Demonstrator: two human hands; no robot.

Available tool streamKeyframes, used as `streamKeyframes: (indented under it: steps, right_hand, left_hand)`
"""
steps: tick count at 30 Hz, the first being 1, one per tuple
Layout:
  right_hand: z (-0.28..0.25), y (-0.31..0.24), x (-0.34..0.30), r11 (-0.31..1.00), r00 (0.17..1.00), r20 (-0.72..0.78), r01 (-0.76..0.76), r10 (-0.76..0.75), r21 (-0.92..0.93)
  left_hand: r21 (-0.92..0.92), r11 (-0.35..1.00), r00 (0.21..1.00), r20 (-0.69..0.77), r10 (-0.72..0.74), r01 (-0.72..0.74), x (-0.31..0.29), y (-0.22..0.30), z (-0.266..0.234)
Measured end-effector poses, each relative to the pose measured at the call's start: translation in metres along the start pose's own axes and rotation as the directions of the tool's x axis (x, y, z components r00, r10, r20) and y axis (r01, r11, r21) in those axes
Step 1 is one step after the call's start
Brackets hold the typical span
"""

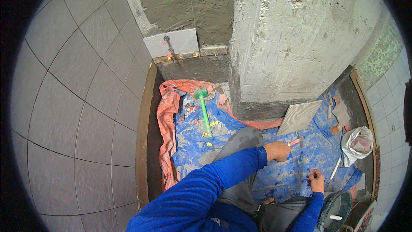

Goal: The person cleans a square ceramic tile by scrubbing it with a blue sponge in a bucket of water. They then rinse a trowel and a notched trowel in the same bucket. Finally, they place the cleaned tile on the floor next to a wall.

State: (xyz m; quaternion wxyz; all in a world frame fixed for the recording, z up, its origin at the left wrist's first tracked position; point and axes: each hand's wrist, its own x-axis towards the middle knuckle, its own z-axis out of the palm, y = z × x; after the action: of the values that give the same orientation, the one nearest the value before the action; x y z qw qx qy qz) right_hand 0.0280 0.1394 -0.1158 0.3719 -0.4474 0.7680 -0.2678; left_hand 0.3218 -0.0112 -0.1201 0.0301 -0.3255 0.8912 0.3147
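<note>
My left hand (278,151), in a blue sleeve, is closed around an orange-handled tool (295,142) whose small metal head points toward a grey tile (299,117). That tile leans, ribbed back outward, against the base of a rough concrete column (296,38). My right hand (316,180) is lower and to the right, over the blue tarp (283,176), with its fingers pinched on a small dark piece I cannot identify. My grey-trousered knee (240,144) lies between the arms.
A green mallet (204,108) lies on the tarp among small yellow and red wedges (209,134). A white bag (357,144) sits at right and a bucket (337,210) at lower right. A wooden board (143,133) edges the grey tiled wall (77,86). One small tile (171,43) is set on the far wall.
</note>
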Motion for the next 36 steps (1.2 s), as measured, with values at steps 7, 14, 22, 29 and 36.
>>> streamKeyframes:
  steps: [7,14,22,29,36]
  right_hand:
    - [0.0002,0.0042,0.001,0.999,1.0,-0.021,0.001,0.0,0.045]
    - [0.0006,0.0069,0.0027,0.998,1.0,-0.014,-0.011,0.012,0.063]
    - [0.0007,0.0046,0.002,0.998,0.999,-0.011,-0.036,0.036,0.045]
    - [0.0007,0.0054,0.0021,1.0,1.0,-0.012,-0.018,0.018,0.019]
    - [0.0017,0.0065,0.0029,1.0,1.0,-0.013,-0.026,0.026,0.018]
  left_hand:
    - [0.004,1.0,0.999,-0.03,0.012,-0.012,0.0015,0.0,0.0019]
    - [0.004,1.0,0.999,-0.048,0.019,-0.019,-0.0032,0.0022,-0.0019]
    - [0.022,1.0,1.0,0.013,0.014,-0.014,0.0021,-0.0005,0.0009]
    - [-0.004,1.0,1.0,0.004,-0.004,0.004,0.0031,-0.0023,0.0041]
    - [-0.003,1.0,1.0,0.004,-0.01,0.01,0.0025,-0.002,0.0033]
